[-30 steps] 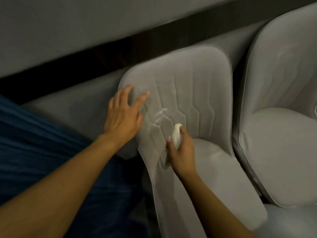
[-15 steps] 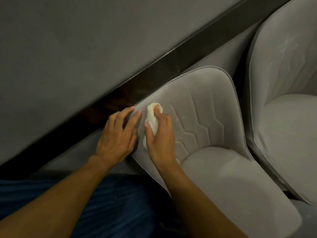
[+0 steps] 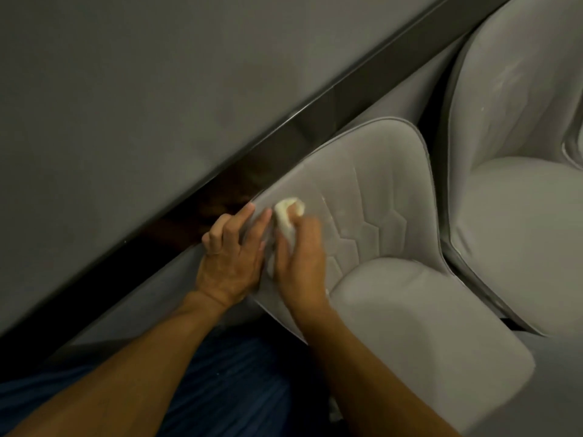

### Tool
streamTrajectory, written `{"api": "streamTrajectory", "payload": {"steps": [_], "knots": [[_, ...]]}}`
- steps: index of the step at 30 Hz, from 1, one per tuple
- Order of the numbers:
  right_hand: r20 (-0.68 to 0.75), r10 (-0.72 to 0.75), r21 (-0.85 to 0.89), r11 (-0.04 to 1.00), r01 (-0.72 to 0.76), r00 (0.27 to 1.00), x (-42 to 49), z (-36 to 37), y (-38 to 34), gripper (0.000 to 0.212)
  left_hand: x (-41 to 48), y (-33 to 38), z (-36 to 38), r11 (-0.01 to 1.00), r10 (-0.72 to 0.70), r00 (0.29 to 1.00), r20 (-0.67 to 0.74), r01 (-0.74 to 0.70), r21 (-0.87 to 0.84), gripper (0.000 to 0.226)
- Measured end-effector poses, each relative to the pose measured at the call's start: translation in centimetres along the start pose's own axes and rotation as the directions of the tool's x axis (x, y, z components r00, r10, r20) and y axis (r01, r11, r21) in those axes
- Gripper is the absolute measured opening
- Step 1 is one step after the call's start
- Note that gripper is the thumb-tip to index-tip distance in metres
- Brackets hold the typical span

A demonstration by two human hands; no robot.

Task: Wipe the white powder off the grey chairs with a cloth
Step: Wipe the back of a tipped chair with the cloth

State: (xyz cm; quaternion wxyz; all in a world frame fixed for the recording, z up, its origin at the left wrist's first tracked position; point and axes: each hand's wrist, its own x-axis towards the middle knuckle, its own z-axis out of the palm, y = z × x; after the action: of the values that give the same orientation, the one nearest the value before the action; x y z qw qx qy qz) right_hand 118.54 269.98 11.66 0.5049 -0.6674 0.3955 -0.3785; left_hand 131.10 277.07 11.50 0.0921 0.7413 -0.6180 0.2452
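- Head view: my right hand (image 3: 299, 263) clutches a crumpled white cloth (image 3: 288, 216), pressing it to the quilted, velvety backrest of the near grey chair (image 3: 378, 197).
- My left hand (image 3: 230, 260), fingers extended and holding nothing, braces that backrest's left edge.
- Two padded chairs show; the second chair (image 3: 520, 152), just beside, carries faint white powder (image 3: 508, 77) streaks.
- A glossy dark strip (image 3: 315, 121) runs behind; blue fabric (image 3: 236, 389) lies below my arms.
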Motion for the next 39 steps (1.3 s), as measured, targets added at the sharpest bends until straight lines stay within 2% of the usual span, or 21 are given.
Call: {"api": "streamTrajectory", "payload": {"steps": [2, 4, 6, 8, 9, 11, 13, 15, 16, 18, 19, 21, 23, 26, 28, 30, 31, 33, 35, 36, 39], "knots": [[0.085, -0.017, -0.032, 0.999, 0.02, 0.996, -1.7, -0.5, 0.8, 0.028, 0.1, 0.1, 0.2, 0.999, -0.019, 1.0, -0.005, 0.019, -0.042, 0.043], [-0.065, 0.079, -0.043, 0.996, -0.082, 0.995, -0.7, -2.0, 0.9, 0.024, 0.2, 0.2, 0.4, 0.999, -0.02, 0.999, -0.03, 0.018, -0.045, 0.045], [-0.259, 0.284, 0.058, 0.959, -0.279, 0.923, 2.7, -3.4, 0.0, 0.031, 0.2, 0.2, 0.6, 1.0, 0.0, 0.998, -0.057, -0.001, -0.019, 0.048], [-0.305, 0.418, 0.112, 0.908, -0.404, 0.855, 5.9, -3.8, -0.3, 0.038, 0.3, 0.2, 0.7, 1.0, 0.015, 0.996, -0.085, -0.016, -0.012, 0.048], [-0.307, 0.409, 0.084, 0.911, -0.403, 0.86, 6.4, -3.4, -0.3, 0.04, 0.3, 0.2, 0.7, 1.0, 0.017, 0.995, -0.098, -0.018, -0.011, 0.048], [-0.284, 0.292, 0.012, 0.954, -0.301, 0.914, 5.0, -1.9, -0.7, 0.036, 0.3, 0.2, 0.8, 1.0, 0.019, 0.994, -0.112, -0.02, -0.013, 0.049], [-0.14, 0.109, -0.05, 0.992, -0.117, 0.984, 1.4, -0.4, 0.0, 0.028, 0.2, 0.2, 0.8, 0.999, 0.032, 0.993, -0.118, -0.035, -0.022, 0.048], [0.007, -0.003, -0.086, 0.996, 0.003, 1.0, -1.3, 0.0, 0.8, 0.023, 0.2, 0.1, 0.9, 0.999, 0.034, 0.992, -0.121, -0.037, -0.029, 0.046], [0.004, -0.024, -0.097, 0.995, 0.024, 1.0, -1.5, -0.4, 1.0, 0.023, 0.2, 0.1, 1.0, 0.999, 0.028, 0.992, -0.12, -0.032, -0.033, 0.045], [-0.157, 0.054, -0.078, 0.995, -0.066, 0.986, 0.4, -1.8, 0.7, 0.026, 0.0, 0.1, 1.0, 0.999, 0.014, 0.992, -0.124, -0.019, -0.042, 0.045], [-0.275, 0.149, -0.037, 0.986, -0.165, 0.95, 2.2, -2.7, 0.4, 0.03, 0.0, 0.2, 1.1, 0.999, 0.012, 0.992, -0.126, -0.018, -0.049, 0.046], [-0.468, 0.313, 0.082, 0.946, -0.312, 0.826, 6.6, -5.0, 0.2, 0.037, 0.0, 0.2, 1.3, 0.998, 0.015, 0.99, -0.138, -0.023, -0.059, 0.049], [-0.548, 0.342, 0.118, 0.935, -0.334, 0.763, 10.2, -6.4, 0.4, 0.038, 0.1, 0.2, 1.4, 0.998, 0.014, 0.988, -0.157, -0.023, -0.058, 0.05], [-0.506, 0.25, 0.013, 0.959, -0.282, 0.826, 10.4, -4.9, 0.2, 0.039, 0.1, 0.2, 1.5, 0.999, 0.02, 0.986, -0.168, -0.027, -0.034, 0.05], [-0.372, 0.163, -0.086, 0.974, -0.209, 0.914, 8.0, -3.2, 0.3, 0.039, 0.2, 0.1, 1.5, 0.999, 0.025, 0.985, -0.172, -0.029, -0.022, 0.051], [-0.253, 0.08, -0.141, 0.983, -0.119, 0.964, 6.1, -2.9, 0.6, 0.035, 0.1, 0.1, 1.6, 0.999, 0.024, 0.984, -0.174, -0.028, -0.018, 0.051], [-0.257, 0.046, -0.157, 0.984, -0.089, 0.965, 6.1, -3.4, 0.7, 0.034, 0.1, 0.1, 1.6, 0.999, 0.023, 0.985, -0.174, -0.026, -0.019, 0.052], [-0.412, 0.037, -0.145, 0.984, -0.106, 0.91, 7.9, -5.1, 1.0, 0.033, -0.1, 0.1, 1.5, 0.999, 0.022, 0.984, -0.177, -0.026, -0.021, 0.053], [-0.565, 0.135, -0.026, 0.983, -0.181, 0.814, 10.6, -7.0, 1.2, 0.033, -0.1, 0.1, 1.5, 0.999, 0.028, 0.984, -0.177, -0.032, -0.021, 0.052], [-0.581, 0.17, 0.017, 0.98, -0.197, 0.796, 11.7, -7.6, 1.4, 0.034, -0.1, 0.1, 1.5, 0.999, 0.03, 0.984, -0.174, -0.034, -0.024, 0.051], [-0.468, 0.12, -0.068, 0.983, -0.171, 0.876, 10.5, -6.3, 1.6, 0.035, -0.1, 0.1, 1.6, 0.999, 0.019, 0.987, -0.162, -0.024, -0.032, 0.05]]}}
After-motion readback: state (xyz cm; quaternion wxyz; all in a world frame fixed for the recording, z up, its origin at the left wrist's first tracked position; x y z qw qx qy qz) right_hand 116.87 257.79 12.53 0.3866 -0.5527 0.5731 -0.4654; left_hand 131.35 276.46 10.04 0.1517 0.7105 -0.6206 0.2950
